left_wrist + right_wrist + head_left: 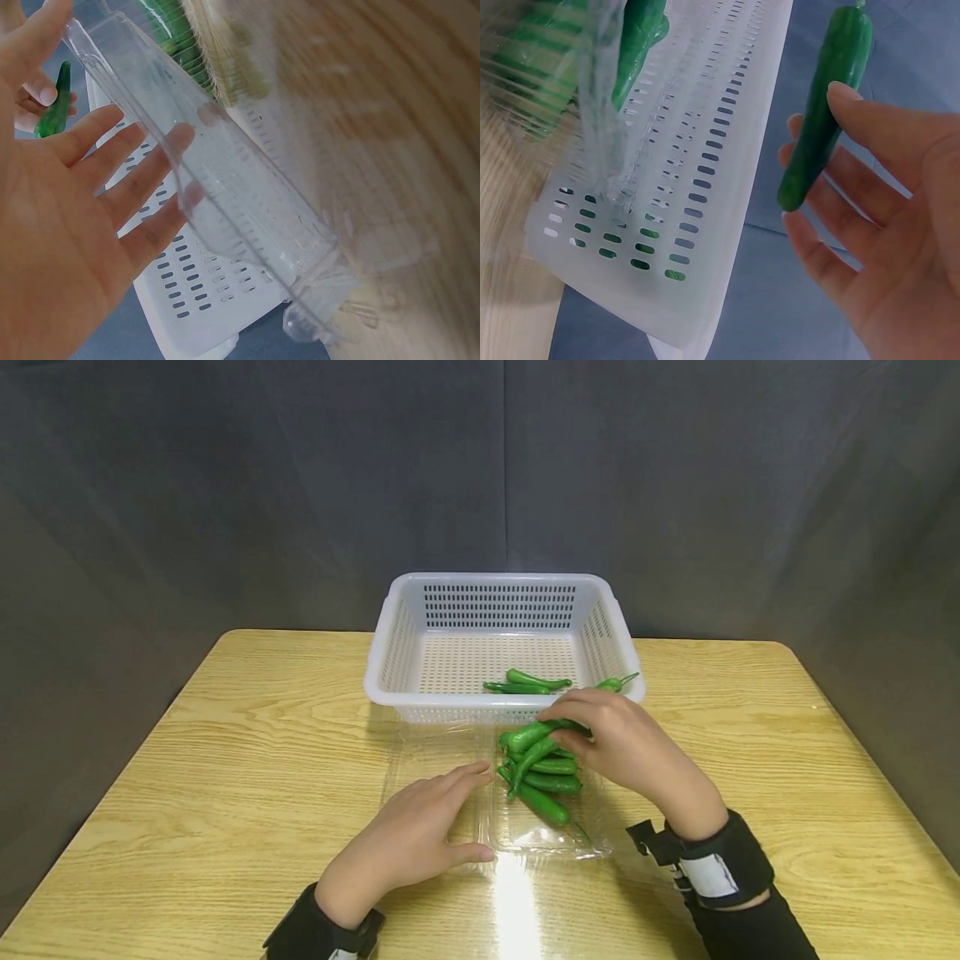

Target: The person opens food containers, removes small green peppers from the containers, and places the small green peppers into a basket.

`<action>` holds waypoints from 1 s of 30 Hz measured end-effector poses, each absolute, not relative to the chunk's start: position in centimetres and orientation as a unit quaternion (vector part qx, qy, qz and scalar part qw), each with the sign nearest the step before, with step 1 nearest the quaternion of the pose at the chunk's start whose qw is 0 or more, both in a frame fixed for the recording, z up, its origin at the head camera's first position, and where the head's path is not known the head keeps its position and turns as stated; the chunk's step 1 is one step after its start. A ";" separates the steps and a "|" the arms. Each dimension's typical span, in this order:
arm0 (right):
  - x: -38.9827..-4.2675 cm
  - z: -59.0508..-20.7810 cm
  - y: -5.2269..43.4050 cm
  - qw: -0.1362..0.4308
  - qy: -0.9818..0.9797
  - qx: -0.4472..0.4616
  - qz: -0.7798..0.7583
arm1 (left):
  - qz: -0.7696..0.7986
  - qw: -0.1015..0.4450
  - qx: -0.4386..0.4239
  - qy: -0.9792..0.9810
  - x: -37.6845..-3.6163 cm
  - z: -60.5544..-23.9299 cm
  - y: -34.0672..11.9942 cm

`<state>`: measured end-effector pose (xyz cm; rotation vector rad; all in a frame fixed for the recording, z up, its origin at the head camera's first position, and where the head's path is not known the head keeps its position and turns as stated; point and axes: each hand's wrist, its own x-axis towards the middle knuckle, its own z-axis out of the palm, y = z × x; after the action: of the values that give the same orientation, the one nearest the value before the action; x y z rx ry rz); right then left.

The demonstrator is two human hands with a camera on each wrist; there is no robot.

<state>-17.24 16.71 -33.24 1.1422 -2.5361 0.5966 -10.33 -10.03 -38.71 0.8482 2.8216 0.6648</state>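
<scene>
My right hand (618,739) pinches a green chili pepper (829,112) between thumb and fingers, above the right half of an open clear plastic clamshell box (525,842). Several green chili peppers (553,783) lie heaped in that half. My left hand (420,831) is over the box's left half (431,756), its fingers extended and holding nothing. In the left wrist view, some of its fingertips (180,139) show through the clear plastic wall; whether they touch it I cannot tell.
Behind the box stands a white perforated plastic basket (480,700). Two green chili peppers (536,681) lie on its floor, and another pepper (615,682) shows at its right front corner, partly hidden by my right hand. A wooden table (247,760) carries everything, with a dark curtain behind.
</scene>
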 end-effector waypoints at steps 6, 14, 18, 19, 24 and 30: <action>-17.4 -33.5 16.8 0.178 -0.873 0.400 0.217 | 0.220 0.063 0.277 0.933 -10.3 -38.7 -10.1; -17.9 -33.8 16.8 0.231 -0.855 0.407 0.223 | 0.222 0.063 0.280 0.932 -10.3 -38.8 -10.1; -18.1 -33.9 16.7 0.248 -0.851 0.407 0.221 | 0.222 0.060 0.280 0.932 -10.3 -38.7 -10.0; -18.1 -33.9 16.7 0.250 -0.851 0.405 0.221 | 0.222 0.060 0.280 0.932 -10.3 -38.7 -10.0; -18.2 -33.9 16.8 0.258 -0.851 0.397 0.225 | 0.222 0.061 0.279 0.932 -10.3 -38.7 -10.0; -18.6 -34.1 16.9 0.277 -0.848 0.388 0.230 | 0.221 0.060 0.280 0.932 -10.4 -38.7 -10.0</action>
<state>-18.57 16.95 -34.11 1.0427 -2.2770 0.6182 -10.37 -10.01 -38.72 0.8483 2.8215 0.6696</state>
